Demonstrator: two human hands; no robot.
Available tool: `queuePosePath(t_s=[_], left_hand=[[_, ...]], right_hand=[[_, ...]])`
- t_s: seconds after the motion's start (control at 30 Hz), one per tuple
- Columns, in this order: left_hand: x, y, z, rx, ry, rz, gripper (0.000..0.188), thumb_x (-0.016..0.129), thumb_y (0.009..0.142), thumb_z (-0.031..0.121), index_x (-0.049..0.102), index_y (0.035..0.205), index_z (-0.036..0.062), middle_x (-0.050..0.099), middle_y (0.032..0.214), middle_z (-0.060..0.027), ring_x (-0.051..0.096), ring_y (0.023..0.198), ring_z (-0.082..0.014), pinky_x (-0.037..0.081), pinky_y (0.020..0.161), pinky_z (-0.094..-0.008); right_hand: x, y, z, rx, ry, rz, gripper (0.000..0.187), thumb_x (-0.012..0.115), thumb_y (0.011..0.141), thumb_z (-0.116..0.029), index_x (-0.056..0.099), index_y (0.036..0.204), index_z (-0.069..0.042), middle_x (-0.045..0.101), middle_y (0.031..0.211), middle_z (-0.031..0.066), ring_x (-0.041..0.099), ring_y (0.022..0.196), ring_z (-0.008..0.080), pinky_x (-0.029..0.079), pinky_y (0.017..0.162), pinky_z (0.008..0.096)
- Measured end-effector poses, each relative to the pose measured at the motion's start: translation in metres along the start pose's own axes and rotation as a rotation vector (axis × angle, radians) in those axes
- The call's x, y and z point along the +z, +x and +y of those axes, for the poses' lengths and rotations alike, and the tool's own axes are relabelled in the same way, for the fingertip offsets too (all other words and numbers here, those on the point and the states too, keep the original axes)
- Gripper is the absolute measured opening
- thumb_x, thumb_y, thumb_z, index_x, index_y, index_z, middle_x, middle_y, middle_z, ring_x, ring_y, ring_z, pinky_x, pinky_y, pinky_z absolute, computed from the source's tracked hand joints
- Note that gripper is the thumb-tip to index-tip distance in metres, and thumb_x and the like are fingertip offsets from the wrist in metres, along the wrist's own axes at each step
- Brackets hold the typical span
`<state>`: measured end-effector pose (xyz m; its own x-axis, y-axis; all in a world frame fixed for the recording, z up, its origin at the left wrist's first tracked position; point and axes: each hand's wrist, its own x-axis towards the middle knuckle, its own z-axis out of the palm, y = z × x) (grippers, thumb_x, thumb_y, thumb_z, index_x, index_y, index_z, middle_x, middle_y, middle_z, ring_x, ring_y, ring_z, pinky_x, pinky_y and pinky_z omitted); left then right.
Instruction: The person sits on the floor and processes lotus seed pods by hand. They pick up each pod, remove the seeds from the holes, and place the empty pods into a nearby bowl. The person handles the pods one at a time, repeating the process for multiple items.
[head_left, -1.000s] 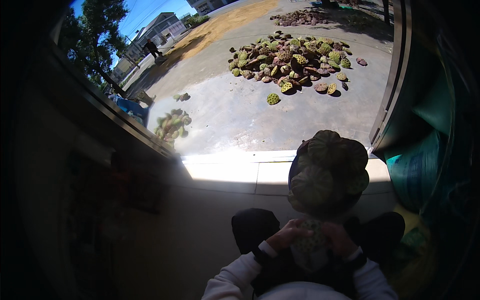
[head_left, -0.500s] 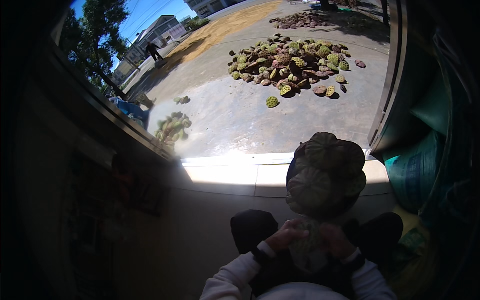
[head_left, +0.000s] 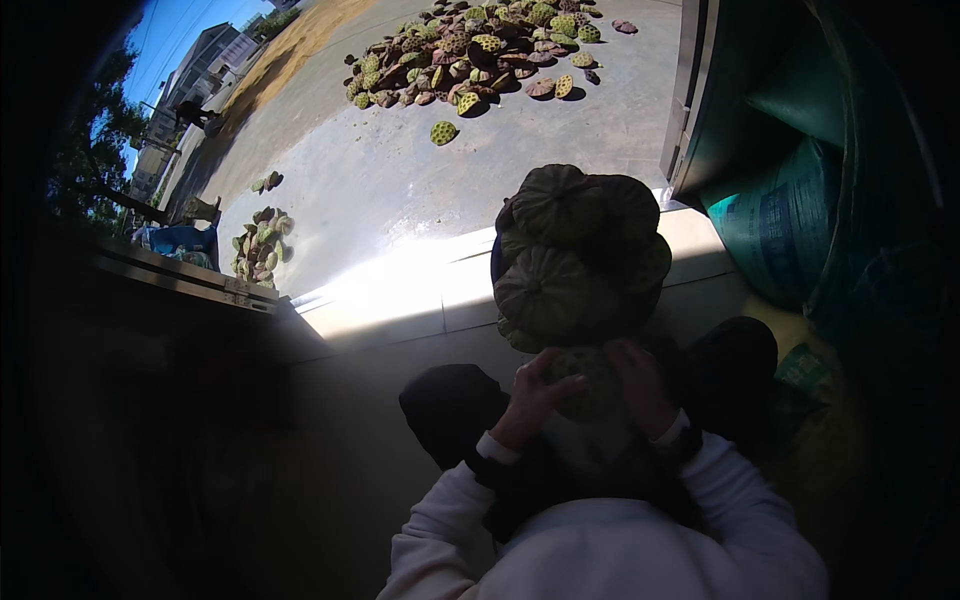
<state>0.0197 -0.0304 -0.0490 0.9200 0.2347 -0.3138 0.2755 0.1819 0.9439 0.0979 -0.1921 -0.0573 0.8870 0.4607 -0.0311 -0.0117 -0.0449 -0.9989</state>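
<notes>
Between my two hands, just in front of my lap, is a green lotus seed pod (head_left: 585, 385) with its pitted face up. My left hand (head_left: 533, 402) grips its left side, the thumb lying over the face. My right hand (head_left: 643, 388) is closed against its right side, with the fingers dim in shadow. Right beyond the hands, a heap of large ribbed lotus pods (head_left: 545, 290) fills a dark container, of which only a little blue edge shows at the left. Below the held pod a pale, see-through-looking thing (head_left: 595, 445) lies between my legs, too dim to name.
Past the doorway sill (head_left: 420, 290), a big pile of lotus pods (head_left: 470, 55) lies on sunlit concrete. A smaller pod pile (head_left: 262, 242) sits left, near a blue bag (head_left: 185, 240). Full green sacks (head_left: 785, 225) line the right wall. A person (head_left: 190, 115) bends far off.
The view has tilted down and turned right, so the outdoor piles sit higher and further left. Both hands stay on the pod, whose pitted face shows more plainly.
</notes>
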Motion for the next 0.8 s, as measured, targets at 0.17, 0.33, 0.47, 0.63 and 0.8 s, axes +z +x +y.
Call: queuePosePath(t_s=[0.17, 0.33, 0.47, 0.63, 0.8], left_hand=[[0.005, 0.003, 0.005, -0.044, -0.061, 0.01, 0.037, 0.075, 0.078, 0.009, 0.063, 0.11, -0.0042, 0.069, 0.097, -0.0086, 0.064, 0.088, -0.0138, 0.053, 0.079, -0.0285], [-0.002, 0.003, 0.005, -0.069, 0.021, -0.032, 0.034, 0.074, 0.076, 0.006, 0.064, 0.107, -0.0033, 0.068, 0.094, -0.0072, 0.064, 0.086, -0.0133, 0.053, 0.077, -0.0281], [-0.005, 0.003, 0.006, -0.101, 0.087, -0.04, 0.039, 0.079, 0.072, 0.013, 0.065, 0.104, -0.0031, 0.068, 0.091, -0.0068, 0.063, 0.084, -0.0131, 0.051, 0.074, -0.0281], [-0.005, -0.001, 0.018, -0.179, -0.086, -0.075, 0.038, 0.076, 0.075, 0.012, 0.063, 0.107, -0.004, 0.067, 0.093, -0.0073, 0.063, 0.085, -0.014, 0.052, 0.077, -0.0286], [-0.01, -0.004, 0.022, -0.184, -0.128, -0.025, 0.04, 0.074, 0.078, 0.012, 0.061, 0.112, -0.0045, 0.067, 0.097, -0.0087, 0.063, 0.088, -0.0148, 0.052, 0.079, -0.0292]], right_hand=[[-0.007, 0.006, 0.008, 0.138, 0.336, -0.141, 0.022, 0.057, 0.095, -0.02, 0.06, 0.105, 0.0, 0.061, 0.096, 0.009, 0.059, 0.092, 0.0164, 0.046, 0.082, 0.0293], [-0.012, 0.016, 0.015, 0.125, -0.057, -0.357, 0.025, 0.063, 0.093, -0.027, 0.061, 0.088, -0.002, 0.06, 0.076, 0.0032, 0.053, 0.071, 0.0101, 0.045, 0.065, 0.028], [-0.006, 0.015, 0.015, 0.127, -0.105, -0.345, 0.027, 0.064, 0.092, -0.029, 0.06, 0.086, -0.004, 0.056, 0.071, 0.0017, 0.05, 0.068, 0.0087, 0.044, 0.062, 0.0296], [-0.007, 0.013, 0.014, 0.233, 0.405, -0.404, 0.022, 0.055, 0.097, -0.026, 0.06, 0.092, -0.005, 0.056, 0.075, -0.0021, 0.051, 0.069, 0.0067, 0.044, 0.063, 0.0259], [-0.007, 0.014, 0.015, 0.353, 0.394, -0.375, 0.023, 0.051, 0.1, -0.026, 0.061, 0.097, -0.005, 0.056, 0.074, -0.0029, 0.049, 0.06, 0.0052, 0.042, 0.054, 0.0226]])
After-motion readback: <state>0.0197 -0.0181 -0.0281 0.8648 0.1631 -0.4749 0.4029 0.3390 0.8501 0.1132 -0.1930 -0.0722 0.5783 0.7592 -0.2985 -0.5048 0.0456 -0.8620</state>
